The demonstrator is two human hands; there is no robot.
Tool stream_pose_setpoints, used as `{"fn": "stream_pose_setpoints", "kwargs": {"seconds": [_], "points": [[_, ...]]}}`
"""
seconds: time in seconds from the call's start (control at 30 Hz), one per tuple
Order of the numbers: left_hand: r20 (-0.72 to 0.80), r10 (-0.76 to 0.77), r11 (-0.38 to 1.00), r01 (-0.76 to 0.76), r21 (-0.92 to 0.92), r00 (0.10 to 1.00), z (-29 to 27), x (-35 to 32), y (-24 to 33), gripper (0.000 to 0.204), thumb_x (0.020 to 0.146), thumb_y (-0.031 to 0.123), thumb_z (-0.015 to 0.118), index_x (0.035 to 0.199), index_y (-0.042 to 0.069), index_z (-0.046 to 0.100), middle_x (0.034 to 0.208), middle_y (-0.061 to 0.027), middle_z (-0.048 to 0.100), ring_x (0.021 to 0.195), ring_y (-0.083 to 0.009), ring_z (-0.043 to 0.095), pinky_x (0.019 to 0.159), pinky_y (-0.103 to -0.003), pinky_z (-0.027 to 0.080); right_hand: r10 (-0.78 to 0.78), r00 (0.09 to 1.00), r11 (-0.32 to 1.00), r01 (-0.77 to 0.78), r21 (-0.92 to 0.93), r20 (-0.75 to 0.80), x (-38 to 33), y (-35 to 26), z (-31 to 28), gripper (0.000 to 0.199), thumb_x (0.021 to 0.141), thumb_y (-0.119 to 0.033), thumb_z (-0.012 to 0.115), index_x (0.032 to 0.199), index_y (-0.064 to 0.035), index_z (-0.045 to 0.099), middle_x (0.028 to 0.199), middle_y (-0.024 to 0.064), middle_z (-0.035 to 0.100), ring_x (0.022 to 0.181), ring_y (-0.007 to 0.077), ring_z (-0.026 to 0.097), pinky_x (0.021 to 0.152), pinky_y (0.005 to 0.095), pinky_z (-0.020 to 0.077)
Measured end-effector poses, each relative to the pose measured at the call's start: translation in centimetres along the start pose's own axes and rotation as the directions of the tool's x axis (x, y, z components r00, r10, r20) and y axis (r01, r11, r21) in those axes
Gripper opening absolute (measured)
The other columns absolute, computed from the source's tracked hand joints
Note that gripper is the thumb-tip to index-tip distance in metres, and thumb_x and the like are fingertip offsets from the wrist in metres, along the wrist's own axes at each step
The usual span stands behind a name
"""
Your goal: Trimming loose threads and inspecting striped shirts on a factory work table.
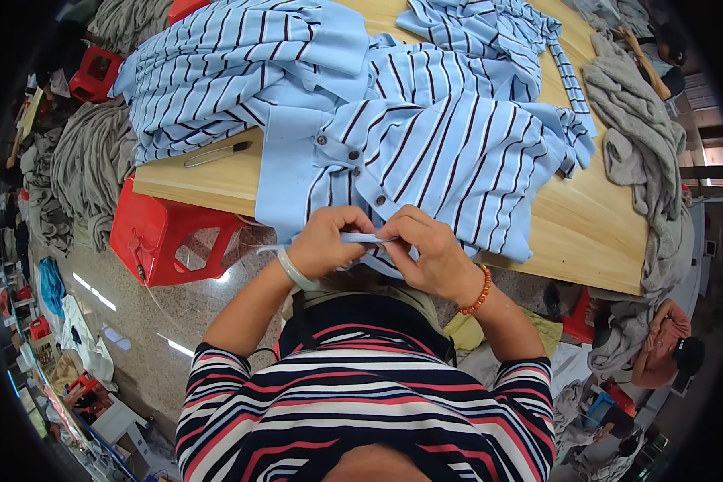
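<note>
Stool (149, 229) stands left of the shirt (450, 153) on your bench (586, 233); a metal tool (217, 153) lies nearer. Your left hand (325, 241) pinches a blue strip (360, 238) at the shirt's near edge; four buttons (380, 200) look attached beyond, the strip seemingly unfinished. Your right hand (428, 247) pinches it too. Gray cloth (639, 153), right of the shirt, seems out of your way.

Table (590, 233): pale yellow-brown, wood-grained. Garment (466, 169) at its near edge: light blue, striped dark and white; buttons (380, 200) dark. Fabric (639, 161) along right edge: grey. Stool (142, 230) by near-left corner: solid red. Bangle (293, 271): pale, milky. Beaded bracelet (485, 291): orange-red.
</note>
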State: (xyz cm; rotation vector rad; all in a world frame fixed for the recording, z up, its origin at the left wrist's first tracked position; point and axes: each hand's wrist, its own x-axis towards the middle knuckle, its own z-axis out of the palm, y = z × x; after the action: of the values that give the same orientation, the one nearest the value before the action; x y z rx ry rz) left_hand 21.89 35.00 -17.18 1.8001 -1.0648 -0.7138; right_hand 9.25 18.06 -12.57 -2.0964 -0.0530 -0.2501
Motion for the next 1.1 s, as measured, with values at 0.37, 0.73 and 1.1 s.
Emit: {"fn": "stream_pose_setpoints", "kwargs": {"seconds": [0.37,0.73,1.1], "points": [[-0.048,-0.255,0.863,0.205,-0.463,0.966,1.1,3.1,-0.2,0.017,0.086,0.019,0.070,0.087,0.002,0.067,0.076,0.0014,0.065,0.069,-0.0055,0.056,0.058,-0.024,0.043,-0.001,0.991,0.977,-0.028,-0.211,-0.134,-0.2,1.3,1.0,0.015,0.084,-0.012,0.063,0.096,-0.0059,0.057,0.086,0.0144,0.059,0.077,0.0349,0.062,0.065,0.0415,0.0498],[-0.042,-0.259,0.633,0.137,-0.762,0.965,2.5,1.1,1.0,0.013,0.089,0.008,0.067,0.099,-0.001,0.068,0.090,-0.0023,0.068,0.078,-0.0078,0.060,0.071,-0.023,0.045,-0.074,0.968,0.949,-0.005,-0.314,-0.241,-1.7,-0.8,1.3,0.017,0.081,0.000,0.053,0.097,0.0009,0.055,0.086,0.0165,0.057,0.079,0.0344,0.062,0.068,0.0394,0.0510],[-0.034,0.093,0.971,-0.098,-0.220,0.995,0.4,1.2,0.8,0.010,0.084,0.002,0.063,0.094,-0.002,0.064,0.088,-0.0060,0.065,0.079,-0.0116,0.058,0.070,-0.027,0.046,-0.070,0.993,0.949,0.038,-0.314,-0.091,-1.2,1.5,1.1,0.015,0.075,-0.003,0.060,0.087,0.0021,0.053,0.087,0.0182,0.056,0.080,0.0365,0.061,0.069,0.0424,0.0492]]}}
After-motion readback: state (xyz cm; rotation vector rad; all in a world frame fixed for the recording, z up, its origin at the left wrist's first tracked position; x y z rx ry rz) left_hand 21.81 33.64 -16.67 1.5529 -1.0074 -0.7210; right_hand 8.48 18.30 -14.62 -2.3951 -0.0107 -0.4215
